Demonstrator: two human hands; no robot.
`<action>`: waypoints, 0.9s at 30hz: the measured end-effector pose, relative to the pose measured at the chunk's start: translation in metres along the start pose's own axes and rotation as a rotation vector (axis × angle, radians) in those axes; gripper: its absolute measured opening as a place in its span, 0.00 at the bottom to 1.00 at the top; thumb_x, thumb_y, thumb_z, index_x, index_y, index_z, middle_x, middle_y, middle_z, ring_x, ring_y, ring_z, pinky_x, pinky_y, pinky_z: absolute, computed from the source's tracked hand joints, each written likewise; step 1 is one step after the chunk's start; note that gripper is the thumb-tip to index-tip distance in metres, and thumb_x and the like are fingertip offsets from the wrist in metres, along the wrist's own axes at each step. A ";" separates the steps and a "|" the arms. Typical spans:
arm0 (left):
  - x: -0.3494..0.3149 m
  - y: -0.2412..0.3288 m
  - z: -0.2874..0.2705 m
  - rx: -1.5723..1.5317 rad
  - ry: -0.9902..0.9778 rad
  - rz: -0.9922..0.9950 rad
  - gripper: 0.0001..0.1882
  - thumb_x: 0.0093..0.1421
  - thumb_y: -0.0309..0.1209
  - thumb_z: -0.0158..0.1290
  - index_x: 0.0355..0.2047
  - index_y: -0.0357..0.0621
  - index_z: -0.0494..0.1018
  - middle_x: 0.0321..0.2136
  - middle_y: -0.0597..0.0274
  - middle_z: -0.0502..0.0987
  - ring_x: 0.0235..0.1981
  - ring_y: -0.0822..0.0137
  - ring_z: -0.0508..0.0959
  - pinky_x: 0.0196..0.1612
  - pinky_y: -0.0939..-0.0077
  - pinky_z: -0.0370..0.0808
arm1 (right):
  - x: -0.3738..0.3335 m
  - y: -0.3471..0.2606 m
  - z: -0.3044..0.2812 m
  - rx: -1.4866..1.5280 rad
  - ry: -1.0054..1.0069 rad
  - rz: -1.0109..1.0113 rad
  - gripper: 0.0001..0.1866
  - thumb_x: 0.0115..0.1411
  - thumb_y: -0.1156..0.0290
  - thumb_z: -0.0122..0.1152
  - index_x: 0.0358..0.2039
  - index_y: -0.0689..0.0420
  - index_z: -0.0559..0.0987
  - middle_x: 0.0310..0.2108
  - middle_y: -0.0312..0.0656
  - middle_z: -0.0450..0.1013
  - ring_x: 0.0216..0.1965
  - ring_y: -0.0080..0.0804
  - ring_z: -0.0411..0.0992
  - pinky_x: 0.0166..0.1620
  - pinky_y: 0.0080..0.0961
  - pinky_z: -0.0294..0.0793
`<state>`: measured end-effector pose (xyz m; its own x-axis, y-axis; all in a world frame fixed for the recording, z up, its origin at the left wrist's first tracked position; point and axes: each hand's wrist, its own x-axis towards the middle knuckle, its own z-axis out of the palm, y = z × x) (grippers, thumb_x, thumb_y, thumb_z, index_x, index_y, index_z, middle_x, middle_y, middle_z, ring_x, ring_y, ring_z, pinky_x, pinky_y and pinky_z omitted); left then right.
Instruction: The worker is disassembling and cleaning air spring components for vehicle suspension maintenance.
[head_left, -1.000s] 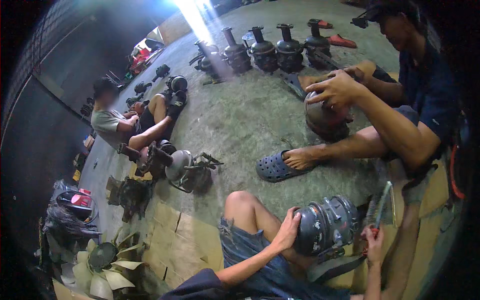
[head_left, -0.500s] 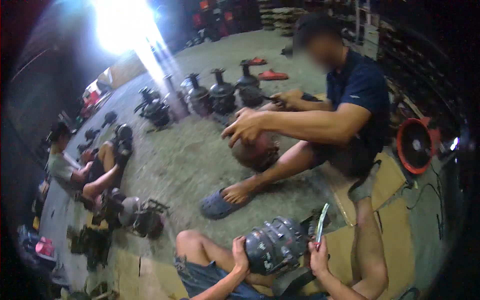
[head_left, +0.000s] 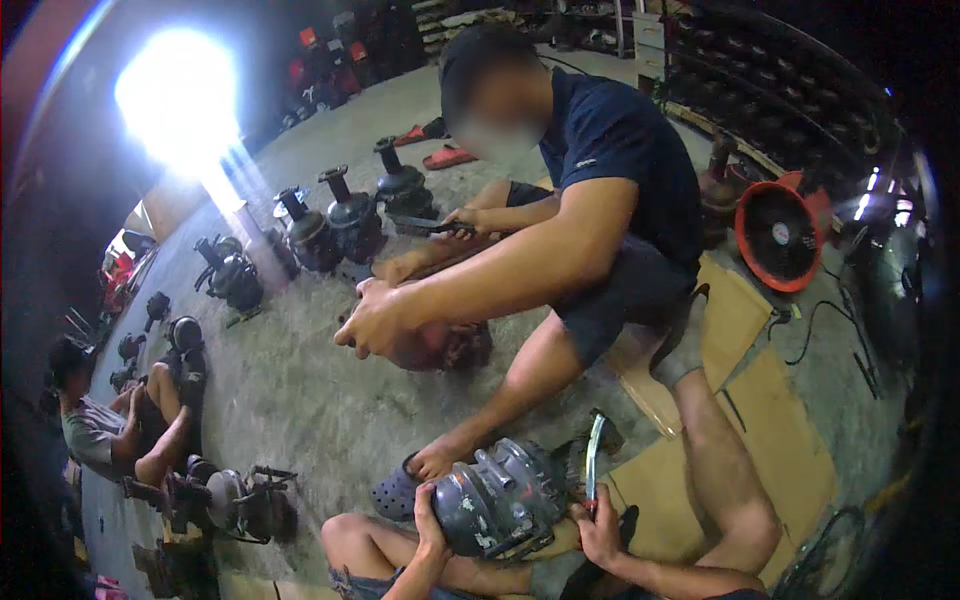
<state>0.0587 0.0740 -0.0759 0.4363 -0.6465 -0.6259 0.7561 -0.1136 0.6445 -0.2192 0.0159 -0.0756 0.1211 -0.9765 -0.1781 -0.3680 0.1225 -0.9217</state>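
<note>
A dark grey, worn metal housing [head_left: 505, 500], round and ribbed with clamps around it, rests tilted on its side over my lap. My left hand [head_left: 431, 522] grips its rounded left end, fingers wrapped over the edge. At its other end, my right hand [head_left: 598, 532] is closed around the red grip of a hand tool [head_left: 596, 450] with a shiny, slightly curved metal strip pointing up. What the tool is exactly, I cannot make out. A dark part with a toothed edge beside the strip is partly hidden.
Across from me a co-worker [head_left: 620, 150] holds a reddish round housing [head_left: 430, 345] and a dark brush-like tool [head_left: 425, 224]. Several similar housings [head_left: 352, 212] stand behind. A red fan [head_left: 779, 236] is at the right, cardboard [head_left: 770, 430] under my leg. Another person [head_left: 100, 420] sits far left.
My view has turned right, shifting most of the scene left. The co-worker leans further over the reddish housing. Both my hands keep their holds.
</note>
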 end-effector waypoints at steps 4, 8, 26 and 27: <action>0.000 -0.004 -0.004 0.071 0.038 0.075 0.22 0.68 0.46 0.47 0.51 0.42 0.73 0.45 0.59 0.76 0.48 0.65 0.75 0.56 0.69 0.71 | 0.000 -0.005 -0.009 0.000 -0.059 0.024 0.17 0.65 0.65 0.65 0.42 0.57 0.65 0.21 0.41 0.67 0.21 0.35 0.66 0.29 0.39 0.66; -0.001 -0.005 -0.002 0.094 0.079 0.172 0.22 0.68 0.41 0.47 0.53 0.38 0.73 0.47 0.57 0.76 0.49 0.64 0.74 0.58 0.70 0.68 | 0.004 -0.007 -0.012 0.012 -0.081 -0.030 0.15 0.67 0.65 0.62 0.43 0.58 0.66 0.22 0.37 0.62 0.23 0.29 0.62 0.29 0.34 0.65; -0.050 0.044 0.108 1.608 -0.274 0.869 0.32 0.60 0.43 0.60 0.62 0.44 0.68 0.56 0.48 0.73 0.62 0.47 0.69 0.65 0.50 0.62 | 0.068 0.029 -0.039 -0.360 -0.072 -0.023 0.27 0.68 0.63 0.56 0.63 0.59 0.64 0.33 0.61 0.77 0.37 0.66 0.76 0.41 0.56 0.74; -0.046 0.039 0.114 1.753 -0.319 0.897 0.33 0.60 0.45 0.60 0.62 0.46 0.68 0.56 0.49 0.73 0.62 0.48 0.69 0.66 0.48 0.61 | 0.070 0.029 -0.043 -0.371 -0.083 -0.010 0.27 0.68 0.63 0.56 0.63 0.59 0.64 0.33 0.61 0.77 0.37 0.66 0.76 0.41 0.56 0.74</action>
<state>0.0130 0.0136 0.0281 0.1131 -0.9934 0.0206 -0.8902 -0.0921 0.4463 -0.2609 -0.0561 -0.0997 0.1951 -0.9579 -0.2109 -0.6736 0.0255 -0.7387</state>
